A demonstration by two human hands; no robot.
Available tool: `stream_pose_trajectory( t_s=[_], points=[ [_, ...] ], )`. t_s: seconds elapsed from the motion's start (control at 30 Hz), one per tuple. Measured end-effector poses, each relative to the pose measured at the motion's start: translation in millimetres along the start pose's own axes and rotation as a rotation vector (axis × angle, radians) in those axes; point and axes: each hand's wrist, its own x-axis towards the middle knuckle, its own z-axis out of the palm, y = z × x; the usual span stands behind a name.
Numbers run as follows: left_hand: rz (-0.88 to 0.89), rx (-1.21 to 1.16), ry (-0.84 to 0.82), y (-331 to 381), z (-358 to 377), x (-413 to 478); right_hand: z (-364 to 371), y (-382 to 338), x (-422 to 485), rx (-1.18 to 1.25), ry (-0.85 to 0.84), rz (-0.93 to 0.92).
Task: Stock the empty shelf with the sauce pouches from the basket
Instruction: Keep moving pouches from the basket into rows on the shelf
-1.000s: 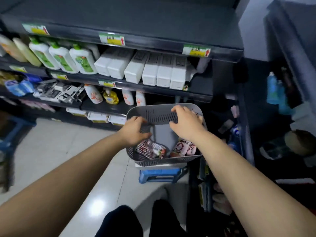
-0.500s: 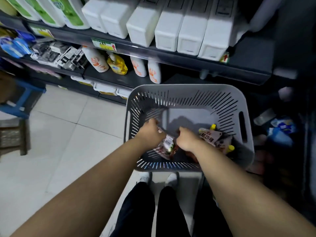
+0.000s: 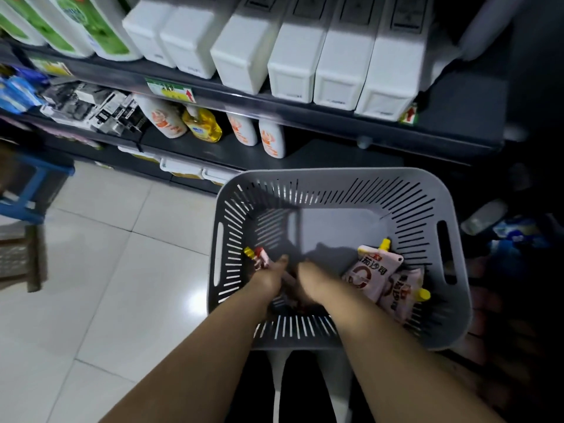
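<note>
Shelving (image 3: 320, 117) of dark metal is filling the upper part of the view, with white boxy containers (image 3: 293, 56) standing in a row on the upper board and white bottles with orange print (image 3: 271, 138) standing beside a yellow bottle (image 3: 203, 125) on the board below. Pale floor tiles (image 3: 106, 254) are spreading out to the left, where a blue stool (image 3: 30, 190) is sitting at the edge. A grey slotted basket (image 3: 335, 175) is standing just in front of the lower board, and both of the person's bare forearms are reaching down into it. Two pink sauce pouches (image 3: 370, 270) with yellow caps are lying overlapped against the basket's right wall, apart from the hands. The left hand (image 3: 271, 274) is curling around a third pouch (image 3: 259, 259) near the left wall, its yellow cap poking out past the thumb. The right hand (image 3: 308, 279) is lying just beside the left, low in the basket, but it is blurring too much for me to tell whether its fingers are gripping anything.
</note>
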Motion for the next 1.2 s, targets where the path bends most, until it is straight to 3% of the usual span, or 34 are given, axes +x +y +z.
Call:
stream_pose_trajectory(
  t_s=[0.07,0.17,0.23,0.3,0.4,0.43,0.53,0.6,0.77,1.03,1.2],
  points=[
    [-0.050,-0.188,-0.070,1,2,-6,-1,-8,-16,-0.095,0.065,-0.087],
    [0.034,-0.279,0.029,8,7,-8,-4,-15,-43,-0.132,0.168,-0.273],
    [0.149,-0.248,0.085,14,7,-11,-12,-10,-56,0.112,0.106,-0.383],
    [0.248,-0.212,0.027,18,1,-17,-27,1,-69,0.399,0.083,-0.402],
    [0.308,-0.290,-0.196,24,-9,-30,-40,24,-74,0.639,0.355,-0.300],
    [0.320,-0.339,-0.273,26,-12,-34,-41,30,-75,0.691,0.377,-0.252],
    [0.370,-0.366,-0.416,30,-13,-49,-31,37,-78,0.973,0.076,-0.169],
    [0.430,-0.243,-0.429,30,-9,-59,-24,37,-81,1.058,-0.016,-0.219],
    [0.414,-0.216,-0.351,36,-3,-70,-21,28,-83,1.415,0.055,-0.395],
    [0.414,-0.108,-0.457,30,-17,-64,-15,18,-85,1.384,0.225,-0.369],
    [0.450,-0.127,-0.538,23,-14,-57,-6,28,-79,1.623,0.200,-0.362]
  ],
)
